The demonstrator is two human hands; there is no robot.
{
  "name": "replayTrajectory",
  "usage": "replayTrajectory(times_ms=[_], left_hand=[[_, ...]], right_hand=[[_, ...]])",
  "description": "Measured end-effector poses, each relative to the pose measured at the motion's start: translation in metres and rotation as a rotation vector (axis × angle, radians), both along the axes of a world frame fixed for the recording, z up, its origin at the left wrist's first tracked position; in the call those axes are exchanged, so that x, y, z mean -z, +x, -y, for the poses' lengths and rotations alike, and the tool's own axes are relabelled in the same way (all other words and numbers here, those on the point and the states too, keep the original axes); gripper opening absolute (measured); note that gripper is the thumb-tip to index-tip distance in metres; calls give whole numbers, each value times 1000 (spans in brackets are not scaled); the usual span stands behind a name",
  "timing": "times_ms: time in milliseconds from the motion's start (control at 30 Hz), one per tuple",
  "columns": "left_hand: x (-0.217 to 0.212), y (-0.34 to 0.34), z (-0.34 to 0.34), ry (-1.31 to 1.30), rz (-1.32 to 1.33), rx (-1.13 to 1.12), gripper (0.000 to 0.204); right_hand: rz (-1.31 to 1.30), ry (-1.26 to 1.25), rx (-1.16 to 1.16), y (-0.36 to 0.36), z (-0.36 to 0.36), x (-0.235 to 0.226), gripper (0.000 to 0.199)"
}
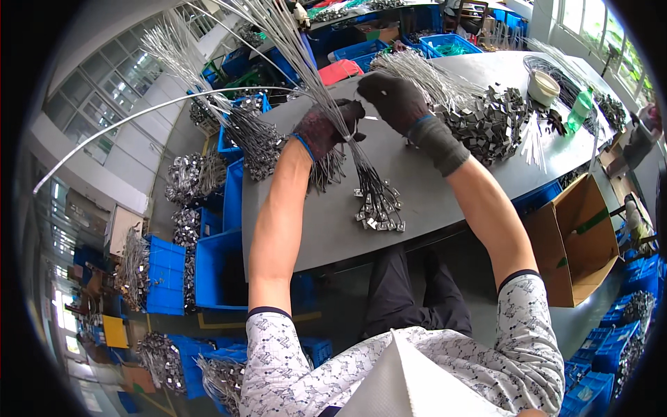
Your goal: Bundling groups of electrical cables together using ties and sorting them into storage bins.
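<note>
Clearly the left hand (325, 128) clamps a bundle of wires (347, 139) above the desk (431, 187) so its clips (379, 212) hang free — the right hand (392, 101), grip pinched, feeds one wire in.

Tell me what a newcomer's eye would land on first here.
First, the bundle of wires with metal clips at its lower end, gripped in the gloved left hand mid-table and fanning up and away. The gloved right hand pinches one wire beside it. To the right, a heap of clips lies on the grey table.
</note>
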State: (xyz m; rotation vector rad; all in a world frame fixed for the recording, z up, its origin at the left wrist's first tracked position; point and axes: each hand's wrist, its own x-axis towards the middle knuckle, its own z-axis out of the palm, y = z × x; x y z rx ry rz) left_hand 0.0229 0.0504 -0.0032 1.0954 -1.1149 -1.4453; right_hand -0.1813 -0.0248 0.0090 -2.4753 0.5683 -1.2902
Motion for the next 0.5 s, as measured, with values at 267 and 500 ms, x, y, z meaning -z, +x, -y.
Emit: replayTrajectory(times_ms=[267, 500], left_hand=[[2, 2, -7, -198, 91, -105, 27], [-27, 4, -25, 26, -25, -59, 25]], right_hand=[[151, 985, -269, -2, -44, 10, 37], [99, 808, -374, -2, -64, -4, 29]])
